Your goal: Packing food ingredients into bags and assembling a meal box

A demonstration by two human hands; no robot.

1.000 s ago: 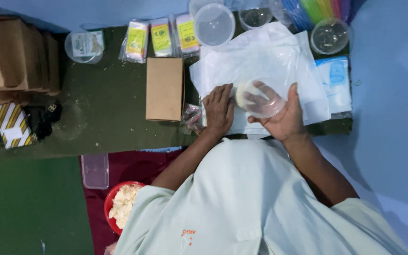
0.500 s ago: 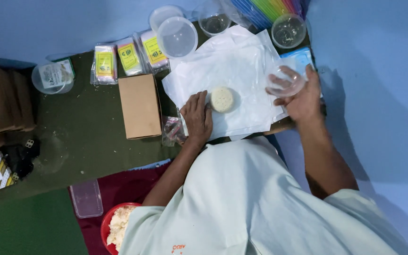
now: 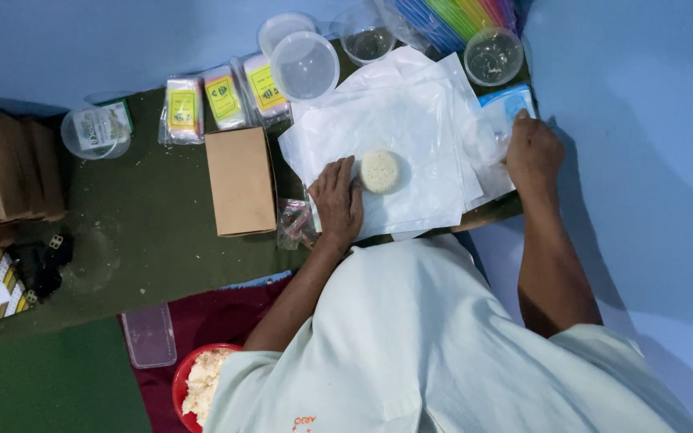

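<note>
The step in hand appears to be the turning-out and wrapping of a pressed white cake (image 3: 380,171): it lies on the top sheet of a stack of white paper sheets (image 3: 411,120), released from its mould. The left hand (image 3: 337,202) rests flat and spread on the paper, fingertips touching the cake's near-left edge; it holds nothing. The right hand (image 3: 532,152) is closed loosely about a small clear plastic cup (image 3: 483,138), set down at the far-right edge of the sheets, well apart from the cake.

The next move, in my judgement, calls for freeing the right hand and folding the top sheet over the cake with a light touch.

Materials: the cake is a low round disc, pale, grainy and crumbly-looking, likely fragile. The sheets are thin, slightly translucent and creased. Left of the left hand, close by, lies a plain brown cardboard box (image 3: 241,180), matte and rectangular. Beyond it lie three clear packets with yellow labels (image 3: 223,98). Beyond the sheets stand round clear plastic containers (image 3: 305,64). Near the person's left elbow, a red bowl (image 3: 188,383) holds loose white crumbly material.
</note>
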